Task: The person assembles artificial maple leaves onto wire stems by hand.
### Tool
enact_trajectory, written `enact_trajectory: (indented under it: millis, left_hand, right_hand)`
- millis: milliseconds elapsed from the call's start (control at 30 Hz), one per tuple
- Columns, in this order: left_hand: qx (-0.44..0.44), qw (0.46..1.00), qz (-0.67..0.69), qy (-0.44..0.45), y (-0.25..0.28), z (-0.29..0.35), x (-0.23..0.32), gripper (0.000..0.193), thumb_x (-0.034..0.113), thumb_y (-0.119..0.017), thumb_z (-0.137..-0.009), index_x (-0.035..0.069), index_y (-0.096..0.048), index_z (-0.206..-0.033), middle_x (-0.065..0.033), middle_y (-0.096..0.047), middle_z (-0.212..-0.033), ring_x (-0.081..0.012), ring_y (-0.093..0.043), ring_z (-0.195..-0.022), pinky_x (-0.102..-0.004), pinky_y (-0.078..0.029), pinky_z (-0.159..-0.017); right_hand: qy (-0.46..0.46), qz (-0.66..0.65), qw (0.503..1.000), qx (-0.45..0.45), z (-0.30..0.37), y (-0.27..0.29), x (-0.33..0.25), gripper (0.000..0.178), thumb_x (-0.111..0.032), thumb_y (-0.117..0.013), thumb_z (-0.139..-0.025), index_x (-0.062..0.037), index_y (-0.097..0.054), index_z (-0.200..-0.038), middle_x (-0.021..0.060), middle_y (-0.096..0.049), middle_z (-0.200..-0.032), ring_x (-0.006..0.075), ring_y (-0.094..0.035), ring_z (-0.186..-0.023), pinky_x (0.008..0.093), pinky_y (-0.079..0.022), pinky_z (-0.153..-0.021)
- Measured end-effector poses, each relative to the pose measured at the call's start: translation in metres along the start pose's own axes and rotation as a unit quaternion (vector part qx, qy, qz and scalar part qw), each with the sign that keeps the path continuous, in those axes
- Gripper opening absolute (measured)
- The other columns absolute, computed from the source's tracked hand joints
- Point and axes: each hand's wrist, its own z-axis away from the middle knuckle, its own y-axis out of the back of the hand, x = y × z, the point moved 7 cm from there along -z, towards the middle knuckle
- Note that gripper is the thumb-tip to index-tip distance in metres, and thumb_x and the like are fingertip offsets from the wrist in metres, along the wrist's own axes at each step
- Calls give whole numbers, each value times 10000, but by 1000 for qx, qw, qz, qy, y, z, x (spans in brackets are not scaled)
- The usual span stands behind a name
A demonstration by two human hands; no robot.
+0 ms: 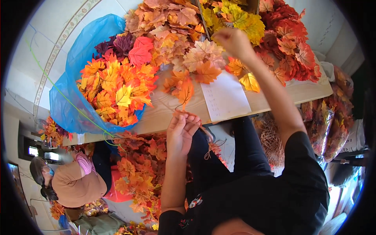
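My left hand [182, 129] is raised at the near edge of a wooden table [297, 94], its fingers closed on a bundle of thin brown stems [205, 143] that hang down past my wrist. An orange artificial maple leaf [185, 92] stands just above that hand on a thin stem. My right hand [234, 41] reaches far over the table into a heap of fabric leaves, fingers pinched on a leaf where pale orange leaves [203, 53] meet yellow ones [239, 19].
A blue plastic bag [78, 58] full of orange and yellow leaves lies at the table's left. A white paper sheet [225, 98] lies near the edge, red leaves [291, 43] at the right. Below sit more leaves [137, 168], clear-wrapped packs [327, 129] and a seated person [74, 182].
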Motion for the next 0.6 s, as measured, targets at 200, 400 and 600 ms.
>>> enact_trajectory:
  millis: [200,400,600]
  left_hand:
    - [73,997,-20,-28,22,-9,3,118,154,-481,-927,46,-529,-930,-81,-594,-814,-199,-629,-774,-337,-549,-733]
    - [87,996,-4,-21,27,-10,3,125,155,-482,-927,46,-541,-947,-68,-599,-812,-178,-629,-755,-306,-546,-694]
    - [126,992,-20,-5,33,-9,-2,158,168,-477,-929,45,-543,-1002,-137,-628,-985,-201,-639,-851,-286,-535,-713]
  right_hand:
    - [81,318,945,-19,-91,7,98,187,-207,-590,-740,-125,-687,-878,94,-664,-825,258,-626,-829,380,-489,-792]
    - [34,240,965,-95,-105,3,107,189,-260,-627,-712,-111,-683,-813,96,-661,-792,263,-631,-772,372,-500,-736]
    - [64,164,984,-24,-102,26,91,221,-272,-642,-744,-71,-653,-835,94,-654,-758,212,-633,-721,327,-495,-668]
